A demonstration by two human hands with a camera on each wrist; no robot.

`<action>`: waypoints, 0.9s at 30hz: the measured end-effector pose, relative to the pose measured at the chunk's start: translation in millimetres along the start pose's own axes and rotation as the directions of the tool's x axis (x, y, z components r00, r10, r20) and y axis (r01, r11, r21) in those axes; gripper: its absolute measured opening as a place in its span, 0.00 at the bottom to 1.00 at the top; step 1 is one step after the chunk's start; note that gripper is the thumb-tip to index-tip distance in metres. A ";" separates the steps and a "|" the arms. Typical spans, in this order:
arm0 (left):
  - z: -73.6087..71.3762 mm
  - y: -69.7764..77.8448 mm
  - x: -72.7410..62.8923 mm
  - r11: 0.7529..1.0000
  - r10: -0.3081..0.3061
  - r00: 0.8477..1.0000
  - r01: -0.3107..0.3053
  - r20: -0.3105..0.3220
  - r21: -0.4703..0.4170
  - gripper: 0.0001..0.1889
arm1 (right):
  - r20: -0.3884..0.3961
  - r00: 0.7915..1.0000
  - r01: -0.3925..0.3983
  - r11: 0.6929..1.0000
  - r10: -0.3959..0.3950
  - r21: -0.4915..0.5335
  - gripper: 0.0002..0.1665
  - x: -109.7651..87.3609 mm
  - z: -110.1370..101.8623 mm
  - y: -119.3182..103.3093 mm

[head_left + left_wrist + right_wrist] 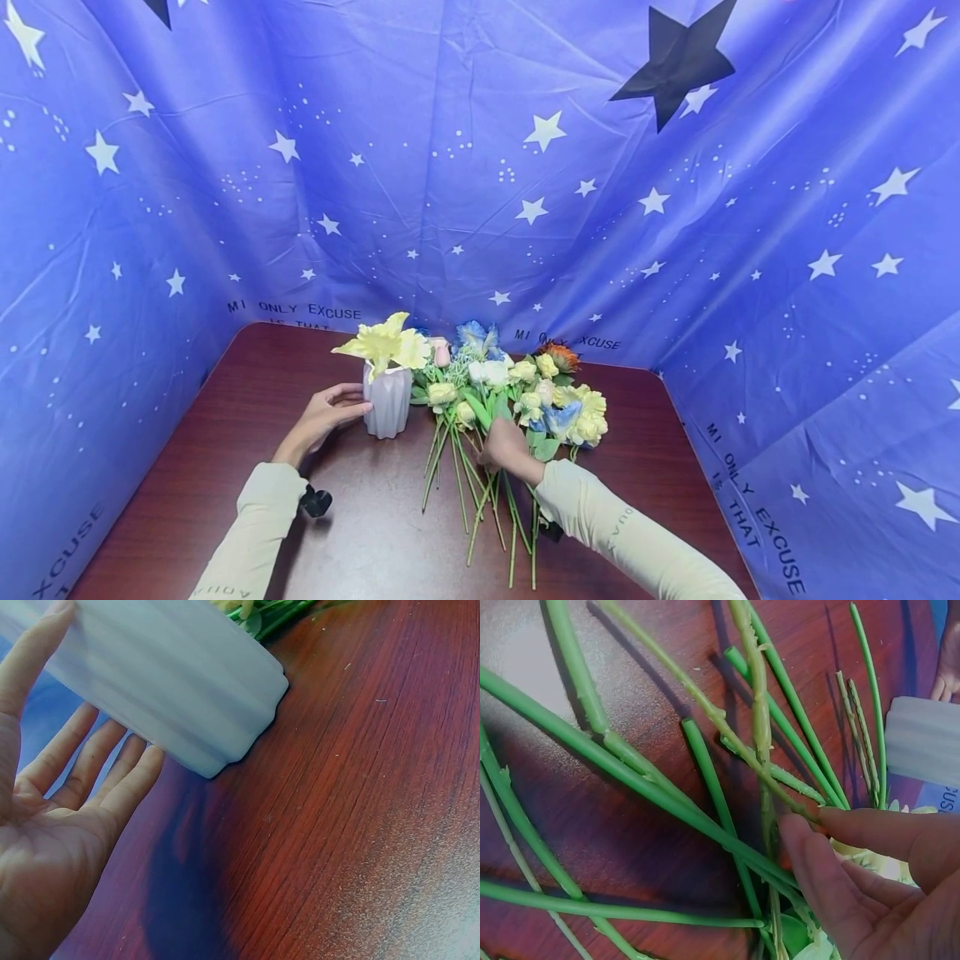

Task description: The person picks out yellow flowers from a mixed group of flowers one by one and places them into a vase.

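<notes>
A pale grey fluted vase [386, 404] stands upright on the table, with a large yellow flower [382, 343] in its mouth. My left hand [330, 417] touches the vase's left side. In the left wrist view its fingers are fairly straight, fingertips right at the vase wall, and the thumb lies along the other side. My right hand [508, 450] is over the pile of artificial flowers [487, 371], among their stems. There the thumb and index finger pinch a thin yellow-green stem [718, 716]; the bloom on it is hidden.
Blue, white, yellow, pink and orange blooms lie toward the table's back, their green stems [512, 533] crossing and pointing to the front. A blue starry cloth [420, 167] surrounds the brown table [202, 467] at the back and sides.
</notes>
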State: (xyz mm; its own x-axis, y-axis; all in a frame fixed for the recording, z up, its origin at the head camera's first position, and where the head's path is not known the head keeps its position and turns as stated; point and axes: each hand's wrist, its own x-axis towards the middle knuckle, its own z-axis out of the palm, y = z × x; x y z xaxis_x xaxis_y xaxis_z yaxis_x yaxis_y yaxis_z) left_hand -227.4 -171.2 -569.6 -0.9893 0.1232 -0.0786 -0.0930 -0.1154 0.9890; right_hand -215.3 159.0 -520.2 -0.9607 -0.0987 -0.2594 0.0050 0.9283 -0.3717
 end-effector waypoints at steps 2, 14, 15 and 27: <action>0.0 0.0 0.0 1.000 0.000 1.000 0.000 0.001 0.001 0.30 | 0.010 1.000 -0.020 1.000 0.020 0.011 0.24 0.4 -1.6 0.1; 0.2 -0.7 0.8 1.000 -0.005 1.000 0.005 -0.007 0.000 0.30 | 0.062 0.996 -0.064 0.989 0.056 0.132 0.11 2.6 -13.1 2.4; 0.3 -0.4 0.8 1.000 -0.004 1.000 0.004 -0.005 -0.002 0.30 | 0.069 0.996 -0.065 0.987 0.055 0.148 0.10 2.4 -14.8 2.3; -0.9 -1.3 0.9 1.000 -0.001 1.000 0.001 -0.001 0.000 0.30 | 0.171 0.985 -0.071 0.929 0.008 0.363 0.05 4.6 -28.1 2.1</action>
State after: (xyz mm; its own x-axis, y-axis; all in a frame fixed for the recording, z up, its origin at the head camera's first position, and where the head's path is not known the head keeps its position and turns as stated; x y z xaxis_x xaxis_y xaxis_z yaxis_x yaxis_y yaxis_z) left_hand -228.3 -171.8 -571.1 -0.9892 0.1228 -0.0795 -0.0939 -0.1158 0.9888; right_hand -227.5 170.6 -497.1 -0.8989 -0.1511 -0.4114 0.1732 0.7397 -0.6502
